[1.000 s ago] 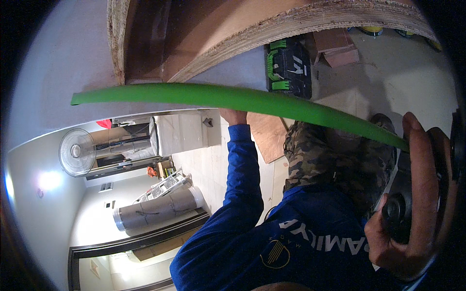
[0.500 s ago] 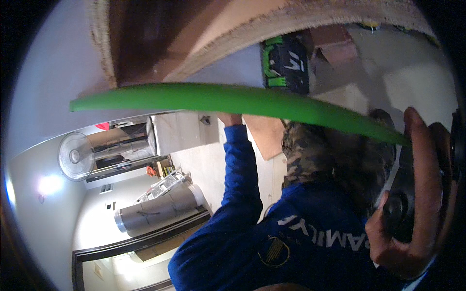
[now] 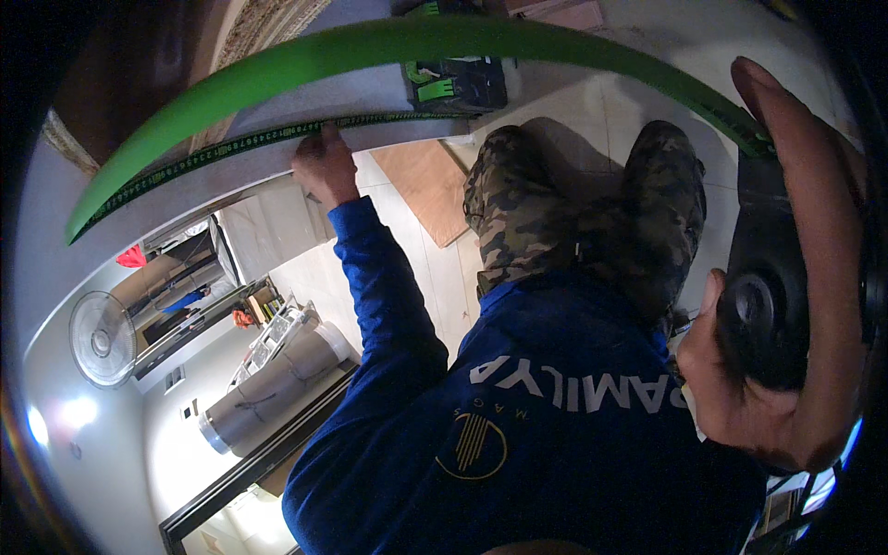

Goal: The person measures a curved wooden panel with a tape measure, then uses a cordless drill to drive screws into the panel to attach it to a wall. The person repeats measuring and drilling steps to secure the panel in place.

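A tape measure's black case (image 3: 768,314) sits in my right hand (image 3: 795,388), the fingers curled round it at the right edge. Its green blade (image 3: 370,44) runs out in a long arch across the top, bends back at the far left, and continues with its marked face showing along a pale flat surface (image 3: 277,171). My left hand (image 3: 326,171), at the end of a blue sleeve, has its fingertips closed on this marked stretch of the blade. Part of those fingers is turned away from view.
A black toolbox with green latches (image 3: 462,88) stands beyond the pale surface. Rough-edged wood (image 3: 268,28) fills the upper left. A brown board (image 3: 425,190) lies on the tiled floor near my camouflage-clad legs (image 3: 532,199). A fan (image 3: 102,338) and a large wrapped cylinder (image 3: 273,388) are at the left.
The blade now arches higher, and its marked return stretch has come into view. My left hand, mostly hidden behind the blade before, shows on the tape. The view has shifted, revealing both legs.
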The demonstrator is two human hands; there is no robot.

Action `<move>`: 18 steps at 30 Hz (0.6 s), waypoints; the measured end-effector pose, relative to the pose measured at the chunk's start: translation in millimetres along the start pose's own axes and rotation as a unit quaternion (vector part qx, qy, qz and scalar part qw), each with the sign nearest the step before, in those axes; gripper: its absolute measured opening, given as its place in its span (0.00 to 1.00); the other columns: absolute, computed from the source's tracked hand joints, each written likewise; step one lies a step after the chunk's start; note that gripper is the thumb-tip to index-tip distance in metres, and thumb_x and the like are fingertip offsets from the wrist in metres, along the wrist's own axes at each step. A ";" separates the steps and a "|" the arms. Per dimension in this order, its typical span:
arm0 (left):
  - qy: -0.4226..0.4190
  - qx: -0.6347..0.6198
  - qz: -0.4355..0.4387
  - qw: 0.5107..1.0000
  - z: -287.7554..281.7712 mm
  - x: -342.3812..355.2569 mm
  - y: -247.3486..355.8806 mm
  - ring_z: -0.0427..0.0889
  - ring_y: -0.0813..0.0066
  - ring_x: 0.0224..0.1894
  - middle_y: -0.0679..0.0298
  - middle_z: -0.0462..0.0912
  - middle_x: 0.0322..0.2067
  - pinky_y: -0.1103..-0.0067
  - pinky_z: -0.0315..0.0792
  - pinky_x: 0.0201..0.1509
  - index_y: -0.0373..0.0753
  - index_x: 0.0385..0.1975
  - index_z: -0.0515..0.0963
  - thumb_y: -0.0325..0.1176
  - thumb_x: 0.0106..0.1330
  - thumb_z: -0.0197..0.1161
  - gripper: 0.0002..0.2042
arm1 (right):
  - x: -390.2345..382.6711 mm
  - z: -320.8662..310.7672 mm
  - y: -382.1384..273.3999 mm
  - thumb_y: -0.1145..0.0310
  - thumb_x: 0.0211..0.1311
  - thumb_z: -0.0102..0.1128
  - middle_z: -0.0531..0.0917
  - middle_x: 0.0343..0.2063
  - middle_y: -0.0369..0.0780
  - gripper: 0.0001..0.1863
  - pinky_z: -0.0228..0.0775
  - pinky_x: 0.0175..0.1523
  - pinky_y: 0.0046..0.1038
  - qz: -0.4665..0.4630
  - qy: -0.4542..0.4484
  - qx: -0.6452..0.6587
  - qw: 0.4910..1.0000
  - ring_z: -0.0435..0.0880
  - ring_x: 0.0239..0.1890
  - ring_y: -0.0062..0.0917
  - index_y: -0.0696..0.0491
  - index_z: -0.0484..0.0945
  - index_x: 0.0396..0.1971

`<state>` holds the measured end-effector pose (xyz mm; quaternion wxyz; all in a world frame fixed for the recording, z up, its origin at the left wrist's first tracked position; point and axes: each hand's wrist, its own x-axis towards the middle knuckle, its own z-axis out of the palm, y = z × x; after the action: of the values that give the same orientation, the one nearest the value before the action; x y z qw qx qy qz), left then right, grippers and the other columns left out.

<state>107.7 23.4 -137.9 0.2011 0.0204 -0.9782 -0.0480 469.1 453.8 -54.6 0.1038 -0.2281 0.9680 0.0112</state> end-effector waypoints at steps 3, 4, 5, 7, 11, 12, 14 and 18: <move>-0.001 -0.168 -0.060 0.984 -26.9 -5.8 9.6 0.77 0.72 0.11 0.56 0.82 0.16 0.74 0.67 0.14 0.29 0.22 0.80 0.34 0.65 0.66 0.14 | 5.3 9.9 5.3 0.73 0.60 0.68 0.84 0.40 0.46 0.13 0.81 0.58 0.36 -0.044 0.043 -0.107 0.992 0.87 0.48 0.36 0.58 0.81 0.45; 0.024 -0.175 -0.056 0.983 -32.9 -5.4 11.0 0.77 0.72 0.11 0.56 0.82 0.15 0.74 0.68 0.15 0.29 0.23 0.80 0.34 0.66 0.66 0.14 | 9.1 11.5 8.5 0.74 0.59 0.67 0.84 0.41 0.46 0.15 0.80 0.58 0.36 -0.051 0.051 -0.127 0.989 0.86 0.48 0.37 0.59 0.81 0.46; 0.056 -0.185 -0.037 0.981 -38.4 -4.0 10.7 0.77 0.71 0.11 0.56 0.82 0.15 0.74 0.68 0.15 0.29 0.24 0.80 0.34 0.66 0.65 0.13 | 11.7 9.6 10.3 0.74 0.58 0.66 0.83 0.43 0.47 0.16 0.79 0.58 0.37 -0.044 0.058 -0.125 0.989 0.85 0.49 0.38 0.59 0.80 0.47; 0.097 -0.184 -0.005 0.978 -46.3 2.2 6.0 0.79 0.70 0.13 0.56 0.82 0.15 0.74 0.71 0.17 0.29 0.25 0.80 0.33 0.66 0.65 0.12 | 20.1 3.0 15.3 0.75 0.56 0.65 0.82 0.45 0.48 0.19 0.78 0.58 0.38 -0.022 0.080 -0.105 0.991 0.84 0.49 0.41 0.61 0.78 0.49; 0.139 -0.127 0.043 0.981 -60.0 23.1 -10.2 0.85 0.67 0.21 0.56 0.84 0.19 0.71 0.78 0.29 0.31 0.27 0.81 0.30 0.64 0.63 0.08 | 40.3 -26.4 26.9 0.76 0.51 0.62 0.80 0.50 0.51 0.25 0.75 0.58 0.40 0.049 0.165 -0.001 0.985 0.81 0.50 0.46 0.64 0.75 0.53; 0.141 -0.092 0.024 0.985 -66.0 30.5 -12.9 0.85 0.66 0.23 0.54 0.84 0.20 0.70 0.79 0.32 0.32 0.27 0.81 0.29 0.63 0.63 0.07 | 45.0 -35.9 30.3 0.76 0.50 0.61 0.79 0.52 0.52 0.27 0.74 0.58 0.40 0.070 0.194 0.049 0.977 0.81 0.50 0.47 0.65 0.74 0.54; 0.170 -0.027 0.100 0.980 -69.5 31.3 -13.8 0.87 0.58 0.28 0.52 0.86 0.25 0.66 0.79 0.34 0.33 0.28 0.81 0.31 0.60 0.64 0.07 | 52.3 -56.5 36.4 0.77 0.48 0.60 0.78 0.54 0.53 0.30 0.73 0.58 0.41 0.091 0.231 0.140 0.958 0.79 0.51 0.49 0.67 0.72 0.56; 0.170 -0.025 0.079 0.982 -65.1 29.5 -4.9 0.86 0.45 0.34 0.46 0.85 0.27 0.59 0.78 0.38 0.33 0.27 0.80 0.32 0.60 0.64 0.08 | 73.6 -65.7 41.8 0.74 0.42 0.60 0.78 0.50 0.53 0.34 0.75 0.49 0.39 0.062 0.361 0.156 0.917 0.81 0.45 0.47 0.65 0.74 0.56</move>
<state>106.4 11.2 -67.3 0.3683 -0.0544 -0.9266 -0.0526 373.3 454.4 -6.5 -0.2194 -0.1366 0.9413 -0.2170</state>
